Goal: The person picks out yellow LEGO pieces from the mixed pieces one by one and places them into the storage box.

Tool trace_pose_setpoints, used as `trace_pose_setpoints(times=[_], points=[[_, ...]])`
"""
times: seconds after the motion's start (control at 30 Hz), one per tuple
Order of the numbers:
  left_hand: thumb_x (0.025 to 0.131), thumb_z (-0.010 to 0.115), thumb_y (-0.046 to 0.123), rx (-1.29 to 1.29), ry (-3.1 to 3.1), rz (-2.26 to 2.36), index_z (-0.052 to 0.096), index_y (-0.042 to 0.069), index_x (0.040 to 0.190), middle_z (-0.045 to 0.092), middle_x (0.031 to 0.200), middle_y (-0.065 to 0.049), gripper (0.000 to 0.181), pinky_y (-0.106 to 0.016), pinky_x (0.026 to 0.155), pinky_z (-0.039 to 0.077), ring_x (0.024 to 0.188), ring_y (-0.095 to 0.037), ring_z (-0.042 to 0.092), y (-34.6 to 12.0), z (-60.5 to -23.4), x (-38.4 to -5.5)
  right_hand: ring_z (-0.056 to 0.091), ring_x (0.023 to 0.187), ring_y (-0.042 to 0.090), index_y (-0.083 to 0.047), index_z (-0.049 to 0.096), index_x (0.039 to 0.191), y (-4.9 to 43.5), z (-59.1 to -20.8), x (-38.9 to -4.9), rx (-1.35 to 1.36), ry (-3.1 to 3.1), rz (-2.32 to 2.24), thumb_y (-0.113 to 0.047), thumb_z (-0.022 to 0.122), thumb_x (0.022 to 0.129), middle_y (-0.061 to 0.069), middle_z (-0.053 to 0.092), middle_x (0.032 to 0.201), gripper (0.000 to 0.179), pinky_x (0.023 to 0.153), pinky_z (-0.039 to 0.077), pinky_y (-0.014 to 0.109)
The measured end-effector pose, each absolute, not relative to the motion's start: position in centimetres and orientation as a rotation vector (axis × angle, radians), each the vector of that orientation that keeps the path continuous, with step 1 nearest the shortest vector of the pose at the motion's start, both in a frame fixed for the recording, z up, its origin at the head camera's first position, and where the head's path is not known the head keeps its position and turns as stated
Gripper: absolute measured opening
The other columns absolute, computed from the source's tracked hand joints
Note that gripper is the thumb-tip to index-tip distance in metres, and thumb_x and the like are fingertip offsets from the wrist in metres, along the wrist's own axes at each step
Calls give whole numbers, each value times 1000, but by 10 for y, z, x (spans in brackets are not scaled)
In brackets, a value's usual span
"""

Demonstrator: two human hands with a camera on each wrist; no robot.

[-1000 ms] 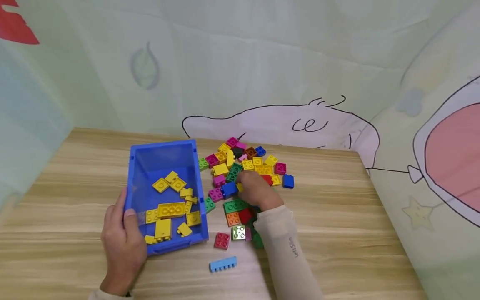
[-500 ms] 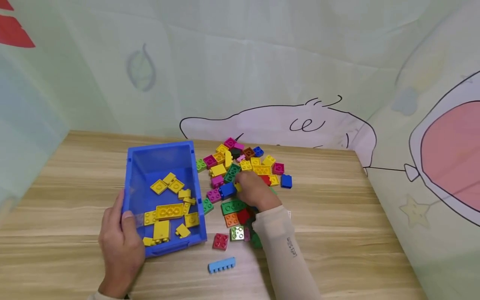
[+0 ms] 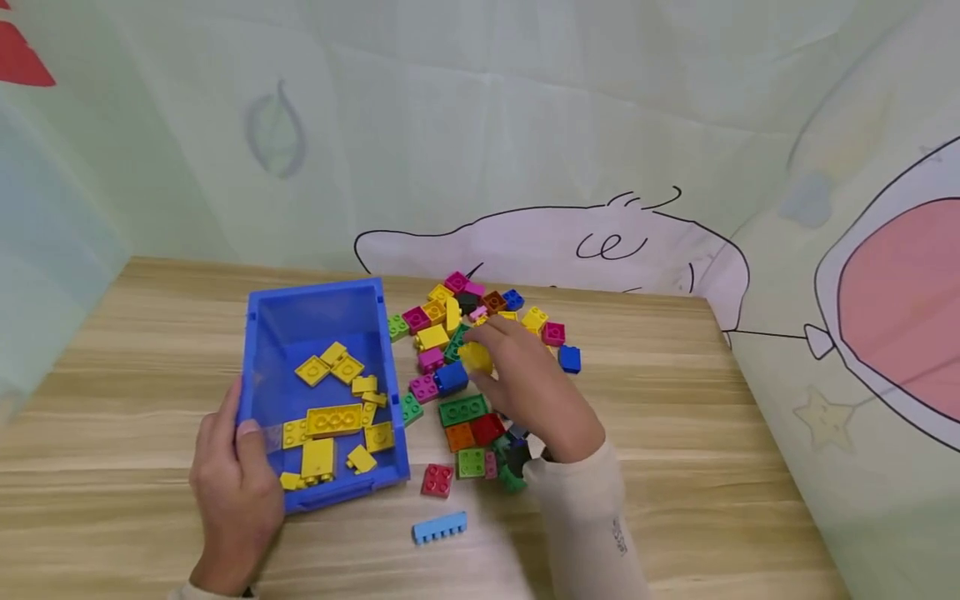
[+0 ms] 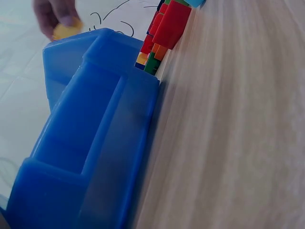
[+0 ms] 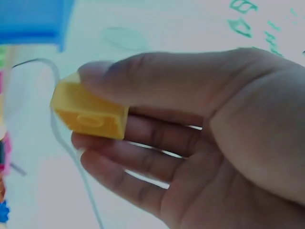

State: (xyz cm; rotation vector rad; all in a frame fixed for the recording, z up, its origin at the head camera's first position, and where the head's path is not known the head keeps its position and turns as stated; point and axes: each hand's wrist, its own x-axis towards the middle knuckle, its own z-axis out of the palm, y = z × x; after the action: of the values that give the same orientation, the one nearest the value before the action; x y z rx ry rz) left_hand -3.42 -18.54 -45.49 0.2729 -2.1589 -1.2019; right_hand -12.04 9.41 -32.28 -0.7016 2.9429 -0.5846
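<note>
My left hand (image 3: 236,479) grips the left wall of a blue plastic bin (image 3: 386,400), thumb over the rim. Several yellow building bricks (image 3: 333,420) lie scattered on the bin's floor. Above the pile to the right of the bin, my right hand (image 3: 528,383) pinches a yellow brick (image 5: 90,109) between thumb and fingers; its hollow underside shows in the right wrist view. From the left wrist camera, the bin's outer wall (image 4: 78,124) fills much of the picture, and the right hand (image 4: 55,14) with its brick appears beyond the far rim.
Mixed bricks spread right of the bin, among them a blue brick (image 3: 452,377), a green brick (image 3: 462,410) and a yellow brick (image 3: 432,337). Nearer are a red brick (image 3: 437,480) and a light blue brick (image 3: 440,527). A printed cloth (image 3: 480,150) hangs behind the wooden table (image 3: 712,467).
My right hand has lifted up out of the pile with the yellow brick, uncovering bricks below it. The left hand still holds the bin in place; the head view has shifted slightly.
</note>
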Motion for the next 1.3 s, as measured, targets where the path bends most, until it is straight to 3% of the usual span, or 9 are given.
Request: trace_pose_setpoints(times=[0.33,0.5,0.77,0.87,1.07,1.3], points=[[106,40,11,264,-2176,-1205,44,11,153,55,108,-23,48,-23,79,35,88,-22,47,-188,-455,-32,56,109,14,-7,68,123,78,-306,-96,-1198,2937,-818,-13,83,84,2,64,118,42,89,49,25],[105,40,10,257,-2183,-1201,43,11,154,55,107,-23,48,-26,76,36,87,-21,46,-187,-456,-32,55,112,16,-7,66,126,55,-307,-90,-1377,2806,-814,-12,81,87,4,62,122,42,93,46,22],[105,40,9,244,-2174,-1201,43,7,153,54,107,-24,48,-28,74,35,84,-23,46,-187,-454,-33,54,104,12,-6,67,126,11,-319,-91,-1449,2702,-503,-18,77,91,3,61,116,38,90,43,15],[105,40,7,229,-2165,-1191,44,5,152,54,105,-24,48,-28,72,35,82,-22,45,-186,-455,-34,56,102,12,-7,68,124,-4,-332,-92,-1481,2724,-330,-20,76,91,1,64,115,36,90,44,18],[105,40,8,214,-2171,-1184,44,5,152,53,103,-23,47,-28,69,35,80,-20,44,-185,-456,-35,58,96,12,-12,71,116,-20,-351,-91,-1473,2774,-125,-18,75,91,-2,66,110,27,79,44,24],[105,40,9,232,-2169,-1189,44,5,152,53,103,-24,47,-29,70,35,81,-22,45,-188,-457,-34,56,97,10,-15,71,122,-32,-360,-89,-1481,2722,60,-26,78,90,-4,64,111,35,84,45,26]])
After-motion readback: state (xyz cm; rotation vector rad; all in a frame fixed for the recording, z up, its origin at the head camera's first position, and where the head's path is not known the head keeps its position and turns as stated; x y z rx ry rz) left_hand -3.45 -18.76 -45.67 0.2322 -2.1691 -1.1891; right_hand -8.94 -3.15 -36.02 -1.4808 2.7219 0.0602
